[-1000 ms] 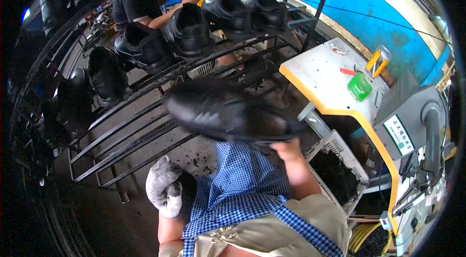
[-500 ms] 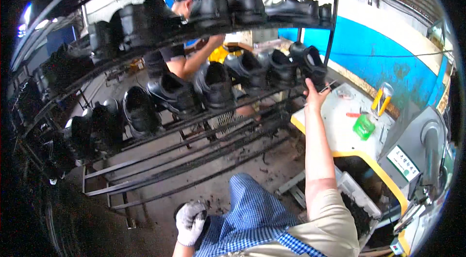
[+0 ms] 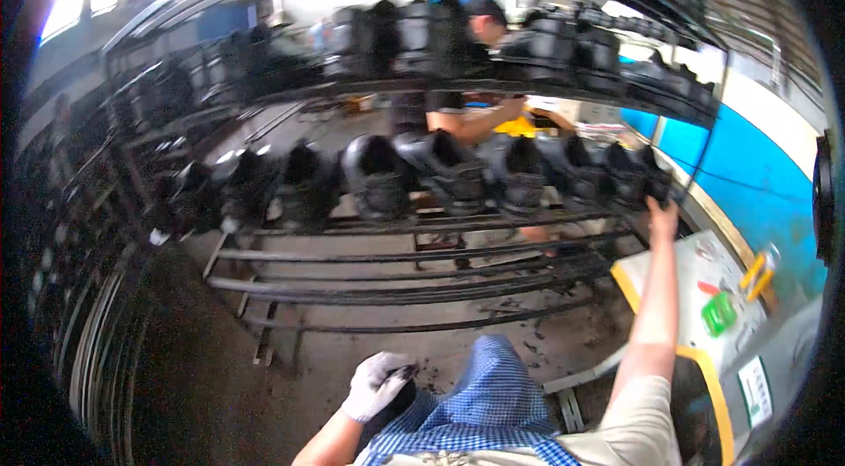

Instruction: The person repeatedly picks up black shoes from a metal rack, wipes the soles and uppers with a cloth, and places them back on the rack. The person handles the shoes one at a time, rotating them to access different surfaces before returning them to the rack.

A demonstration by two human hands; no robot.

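Observation:
My bare right hand (image 3: pixel 662 220) reaches out to the right end of the rack's lower shelf. Its fingers close at the heel of the last black shoe (image 3: pixel 653 174) there; the fingertips are partly hidden. Low in front of me, by my checked apron (image 3: pixel 493 387), is my left hand (image 3: pixel 378 384) in a whitish glove. It is curled round something dark, which blur and the glove keep me from making out. A row of black shoes stands along the same shelf, heels toward me, including one shoe (image 3: pixel 378 180) near the middle.
The black metal rack (image 3: pixel 370 292) spans the view, with more shoes on its upper shelf (image 3: pixel 528 83). Behind it a person (image 3: pixel 458 118) works near something yellow. At right stands a yellow-edged table (image 3: pixel 695 272) with a green object (image 3: pixel 718 315), beside a grey machine (image 3: pixel 779 356).
My view has swung left, so the rack and table appear farther right and the rack more level. My right hand stays at the end shoe; my left hand stays low, still curled.

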